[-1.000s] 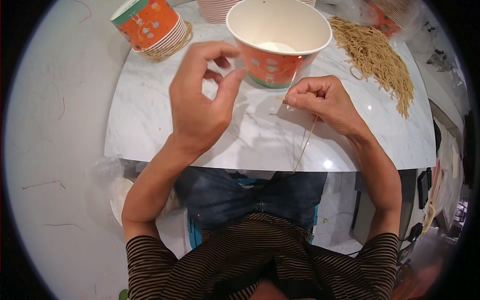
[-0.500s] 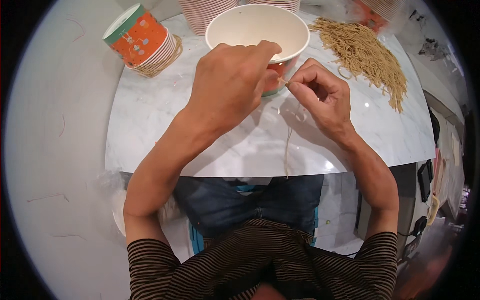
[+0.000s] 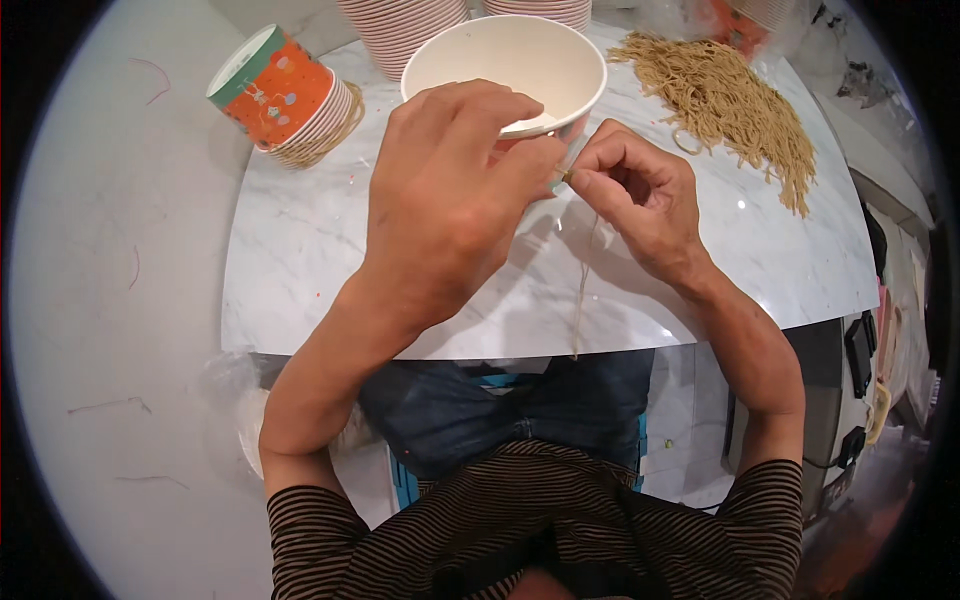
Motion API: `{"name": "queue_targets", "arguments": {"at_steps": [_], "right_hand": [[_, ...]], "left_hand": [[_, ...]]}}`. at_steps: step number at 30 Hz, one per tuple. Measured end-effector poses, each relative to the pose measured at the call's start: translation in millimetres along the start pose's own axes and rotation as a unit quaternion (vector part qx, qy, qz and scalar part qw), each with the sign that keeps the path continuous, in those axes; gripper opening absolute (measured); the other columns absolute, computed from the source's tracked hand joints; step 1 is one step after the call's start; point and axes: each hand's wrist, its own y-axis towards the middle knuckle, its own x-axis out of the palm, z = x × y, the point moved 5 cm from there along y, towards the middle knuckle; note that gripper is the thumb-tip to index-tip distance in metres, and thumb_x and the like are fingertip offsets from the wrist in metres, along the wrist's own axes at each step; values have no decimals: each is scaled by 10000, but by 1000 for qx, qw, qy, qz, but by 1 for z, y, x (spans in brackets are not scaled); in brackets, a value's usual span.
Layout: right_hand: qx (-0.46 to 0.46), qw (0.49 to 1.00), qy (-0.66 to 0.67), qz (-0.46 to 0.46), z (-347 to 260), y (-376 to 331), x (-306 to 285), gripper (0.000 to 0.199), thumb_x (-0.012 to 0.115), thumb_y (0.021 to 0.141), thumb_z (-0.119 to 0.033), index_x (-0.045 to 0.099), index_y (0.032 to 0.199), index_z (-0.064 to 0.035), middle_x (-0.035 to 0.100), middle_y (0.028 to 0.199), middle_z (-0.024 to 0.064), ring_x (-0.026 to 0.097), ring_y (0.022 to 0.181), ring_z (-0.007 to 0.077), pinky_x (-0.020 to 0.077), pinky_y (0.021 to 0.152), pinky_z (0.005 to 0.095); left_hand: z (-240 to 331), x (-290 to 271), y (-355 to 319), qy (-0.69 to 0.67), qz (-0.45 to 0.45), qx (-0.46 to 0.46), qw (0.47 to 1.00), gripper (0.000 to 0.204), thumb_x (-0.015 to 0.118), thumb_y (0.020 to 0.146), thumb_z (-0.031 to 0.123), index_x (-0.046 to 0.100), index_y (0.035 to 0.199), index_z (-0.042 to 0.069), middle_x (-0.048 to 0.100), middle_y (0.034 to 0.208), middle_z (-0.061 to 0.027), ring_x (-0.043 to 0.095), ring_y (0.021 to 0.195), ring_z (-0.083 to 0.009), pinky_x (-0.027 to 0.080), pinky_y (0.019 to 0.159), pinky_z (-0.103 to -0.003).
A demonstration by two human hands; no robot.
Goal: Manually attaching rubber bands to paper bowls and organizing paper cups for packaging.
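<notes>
A large white-lined paper bucket (image 3: 455, 62) with a coloured outside stands upright beyond my hands. My right hand (image 3: 640, 195) pinches a thin tan twine between thumb and forefinger, just to the right of the bucket's lower side. The twine (image 3: 580, 290) trails from there across the table to its front edge. My left hand (image 3: 450, 190) is in front of the bucket, its upper fingers lifted and bent. Its thumb and a lower fingertip close on the twine beside my right fingertips. The other left fingers are partly hidden.
A pile of tan twine pieces (image 3: 725, 95) lies at the right. Nested orange-and-green paper buckets (image 3: 285, 90) lie tilted at the left, tan cord around their rims. Stacked cups (image 3: 405, 30) stand at the back. The curved marble-look table (image 3: 310, 290) has its front edge above my lap.
My left hand has shifted slightly left and down, its thumb and forefinger wider apart. My right hand has barely moved and still pinches the twine. The view has shifted a little.
</notes>
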Motion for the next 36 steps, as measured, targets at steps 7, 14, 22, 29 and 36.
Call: {"name": "queue_targets", "arguments": {"at_steps": [7, 14, 22, 29, 36], "right_hand": [[8, 1000, 16, -8, -5, 0, 5, 34, 703, 932, -12, 694, 904, 5, 622, 911, -16, 527, 764, 35, 403, 660, 202], [-17, 1000, -16, -1, -10, -3, 3, 45, 698, 928, 25, 684, 887, 10, 601, 891, -3, 518, 765, 47, 393, 654, 210], [-28, 999, -36, 3, -12, -4, 5, 36, 701, 903, 45, 694, 883, 15, 613, 891, 12, 529, 744, 56, 406, 638, 215], [-109, 991, -72, -4, -17, -2, 7, 66, 728, 852, 36, 709, 903, -1, 611, 844, 14, 515, 673, 57, 390, 577, 223], [-111, 991, -72, 32, -14, -3, -2, 22, 709, 866, 5, 692, 872, -6, 584, 832, -5, 478, 646, 37, 368, 559, 217]], "left_hand": [[4, 5, 1, 25, 19, 42, 999, 225, 827, 695, 112, 721, 893, 97, 704, 1033, -41, 672, 1019, -278, 512, 928, -464], [11, 4, -1, 30, 26, 44, 998, 147, 727, 704, 83, 697, 847, 69, 688, 1075, -52, 652, 1069, -267, 486, 1000, -476], [3, 3, -4, -66, 12, -14, 998, 124, 757, 753, 50, 682, 852, 48, 688, 1132, -91, 648, 1071, -300, 496, 952, -457], [-6, -4, -1, -154, -55, -73, 984, 98, 757, 812, 3, 705, 888, 34, 700, 1181, -146, 651, 1096, -357, 520, 912, -431], [-12, -1, 2, -133, -57, -88, 986, 144, 764, 779, -5, 688, 893, 39, 698, 1103, -140, 653, 1033, -350, 500, 879, -432]]}}
